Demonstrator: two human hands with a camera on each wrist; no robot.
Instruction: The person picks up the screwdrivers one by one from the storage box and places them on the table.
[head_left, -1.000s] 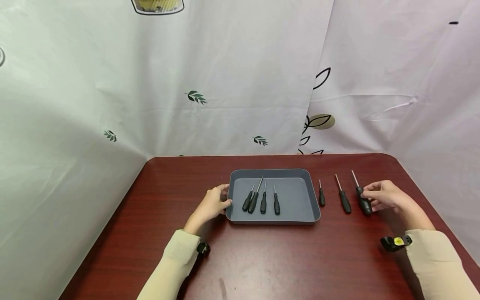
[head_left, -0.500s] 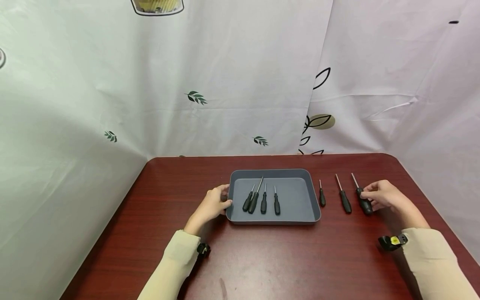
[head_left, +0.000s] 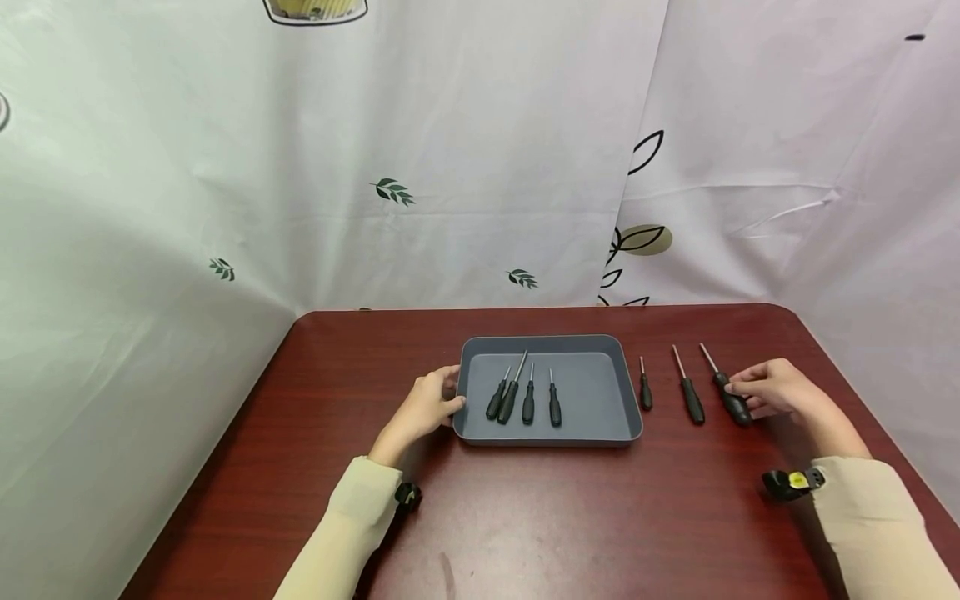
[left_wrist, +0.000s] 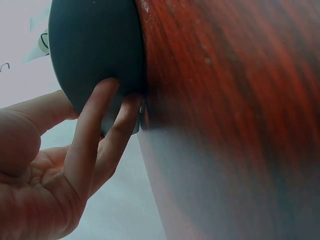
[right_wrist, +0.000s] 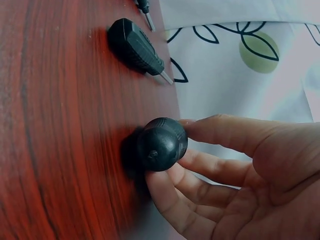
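In the head view a shallow grey tray [head_left: 592, 400] holds several black-handled screwdrivers [head_left: 528, 400]. My left hand [head_left: 426, 404] grips the tray's left side. The left wrist view shows fingers [left_wrist: 102, 100] against the tray's outer wall [left_wrist: 97, 45], the thumb tip hidden at its rim. My right hand [head_left: 772, 388] pinches the thick black handle of the rightmost screwdriver [head_left: 731, 398], whose shaft points to the back of the table. From the right wrist, the screwdriver's rounded handle end [right_wrist: 162, 145] sits between thumb and fingers, close over the table.
Right of the tray, a small screwdriver [head_left: 646, 392] and a longer screwdriver [head_left: 692, 402] lie side by side on the reddish-brown table [head_left: 570, 517]. A white patterned cloth [head_left: 465, 150] hangs behind the table and along its sides.
The screwdriver in my right hand has turned slightly, its handle end shifting right and its tip a little left. My left hand and the tray stay put.
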